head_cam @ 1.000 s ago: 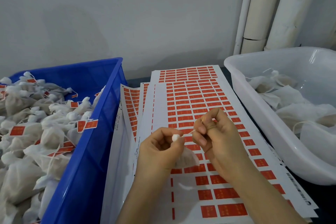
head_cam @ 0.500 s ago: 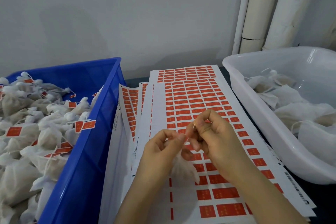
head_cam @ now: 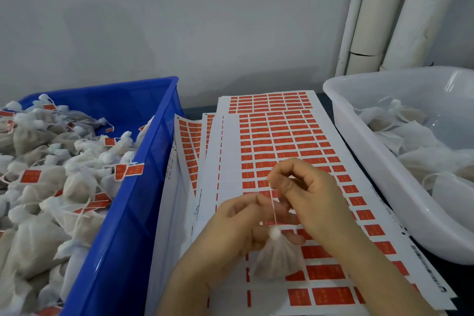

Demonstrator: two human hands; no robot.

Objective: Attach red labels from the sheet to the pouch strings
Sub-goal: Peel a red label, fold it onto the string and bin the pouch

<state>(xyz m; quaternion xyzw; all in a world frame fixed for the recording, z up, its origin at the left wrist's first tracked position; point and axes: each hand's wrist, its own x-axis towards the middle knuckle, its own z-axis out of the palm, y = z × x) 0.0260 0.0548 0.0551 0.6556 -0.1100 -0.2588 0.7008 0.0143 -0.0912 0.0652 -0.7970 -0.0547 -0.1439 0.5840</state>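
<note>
Pouch (head_cam: 278, 256) dangling on string (head_cam: 274, 209) above sheet (head_cam: 232, 151) of red labels (head_cam: 263, 149). Right hand (head_cam: 310, 195) grip pinching string top. Left hand (head_cam: 230, 228) curled beside string, hold unclear. Watch it: thin string could slip, pouch swings, label goes on crooked or sticks to fingers.

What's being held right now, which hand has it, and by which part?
The right hand pinches the string at its upper end, pouch dangling below. The left hand sits beside the string; its grip cannot be told.
</note>
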